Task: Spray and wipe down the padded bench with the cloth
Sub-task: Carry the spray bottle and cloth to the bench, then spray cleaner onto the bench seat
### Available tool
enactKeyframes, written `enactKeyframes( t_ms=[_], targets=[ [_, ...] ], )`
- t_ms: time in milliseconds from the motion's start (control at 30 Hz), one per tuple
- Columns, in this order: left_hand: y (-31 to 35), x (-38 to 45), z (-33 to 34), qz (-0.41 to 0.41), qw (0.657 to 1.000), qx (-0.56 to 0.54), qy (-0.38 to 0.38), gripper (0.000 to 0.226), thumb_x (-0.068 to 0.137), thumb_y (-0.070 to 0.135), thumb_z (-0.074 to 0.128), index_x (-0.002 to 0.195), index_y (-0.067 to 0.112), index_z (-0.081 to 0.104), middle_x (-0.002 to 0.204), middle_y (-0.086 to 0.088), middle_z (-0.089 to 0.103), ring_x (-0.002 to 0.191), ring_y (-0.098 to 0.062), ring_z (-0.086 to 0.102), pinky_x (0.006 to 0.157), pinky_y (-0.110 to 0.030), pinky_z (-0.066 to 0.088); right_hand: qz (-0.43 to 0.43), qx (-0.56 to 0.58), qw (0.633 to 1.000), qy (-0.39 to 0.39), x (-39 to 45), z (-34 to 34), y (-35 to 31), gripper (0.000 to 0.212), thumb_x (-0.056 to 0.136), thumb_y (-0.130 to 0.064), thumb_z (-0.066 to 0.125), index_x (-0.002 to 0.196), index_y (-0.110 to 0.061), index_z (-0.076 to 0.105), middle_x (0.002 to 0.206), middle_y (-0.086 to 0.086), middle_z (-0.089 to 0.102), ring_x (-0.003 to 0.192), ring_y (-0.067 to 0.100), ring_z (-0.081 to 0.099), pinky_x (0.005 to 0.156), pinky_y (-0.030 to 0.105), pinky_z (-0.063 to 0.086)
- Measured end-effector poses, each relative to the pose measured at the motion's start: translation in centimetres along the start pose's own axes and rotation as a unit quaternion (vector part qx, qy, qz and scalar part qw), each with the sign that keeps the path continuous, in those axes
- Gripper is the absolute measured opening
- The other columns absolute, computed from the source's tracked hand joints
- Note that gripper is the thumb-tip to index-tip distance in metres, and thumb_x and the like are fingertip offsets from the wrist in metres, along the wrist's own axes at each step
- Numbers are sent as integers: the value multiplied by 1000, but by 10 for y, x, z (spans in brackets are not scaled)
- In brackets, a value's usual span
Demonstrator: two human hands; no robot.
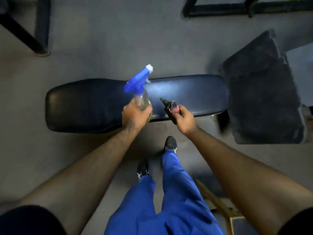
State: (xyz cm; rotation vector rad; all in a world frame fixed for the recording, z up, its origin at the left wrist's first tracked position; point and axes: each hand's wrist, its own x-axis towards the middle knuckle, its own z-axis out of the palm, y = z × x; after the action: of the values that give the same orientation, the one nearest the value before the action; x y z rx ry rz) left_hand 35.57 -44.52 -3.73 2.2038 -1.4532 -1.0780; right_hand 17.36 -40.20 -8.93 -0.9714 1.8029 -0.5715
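Observation:
A dark padded bench lies across the middle of the floor in front of me. My left hand grips a clear spray bottle with a blue trigger head, its white nozzle pointing up and away over the bench. My right hand is closed on a dark bunched cloth with a pinkish patch, held just above the bench's near edge. A bright sheen shows on the pad near the cloth.
A second dark padded seat stands tilted to the right of the bench. Black metal frame legs stand at the upper left and more frame at the top right. My blue trousers and dark shoes are below the bench.

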Motion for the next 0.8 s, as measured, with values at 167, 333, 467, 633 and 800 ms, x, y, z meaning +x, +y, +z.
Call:
enactKeyframes(
  t_ms=[167,333,467,633,800],
  targets=[
    [-1,81,41,-47,998,-9,27,25,81,42,65,101,29,59,94,4,65,92,-22,65,75,-26,47,10,-33,999,-23,102,10,0,33,97,-38,51,122,-19,61,111,3,67,106,26,63,91,41,52],
    [-5,128,68,-63,997,14,45,25,81,46,63,97,26,59,92,4,65,87,-21,61,74,-25,43,-138,-155,978,6,167,25,-3,21,101,-27,44,115,-22,59,107,1,66,98,21,58,83,35,46],
    [-18,149,90,-81,995,44,47,34,81,53,58,74,20,55,89,2,65,84,-23,61,72,-27,43,-188,-238,952,-33,196,47,22,46,93,-18,47,139,-17,48,143,9,53,135,31,46,113,46,40],
    [-32,155,106,-73,991,70,85,40,79,58,58,88,20,65,88,4,68,86,-21,63,70,-23,36,-159,-392,895,-143,200,67,67,81,94,-41,43,161,-18,4,169,9,-2,155,35,-8,124,48,-1],
    [-34,153,108,-51,991,85,88,38,77,59,59,95,26,63,91,8,67,89,-18,64,71,-24,39,-162,-366,904,-150,204,61,64,69,103,-49,32,161,-21,6,169,7,-3,155,32,-8,124,46,-2]
  ],
)
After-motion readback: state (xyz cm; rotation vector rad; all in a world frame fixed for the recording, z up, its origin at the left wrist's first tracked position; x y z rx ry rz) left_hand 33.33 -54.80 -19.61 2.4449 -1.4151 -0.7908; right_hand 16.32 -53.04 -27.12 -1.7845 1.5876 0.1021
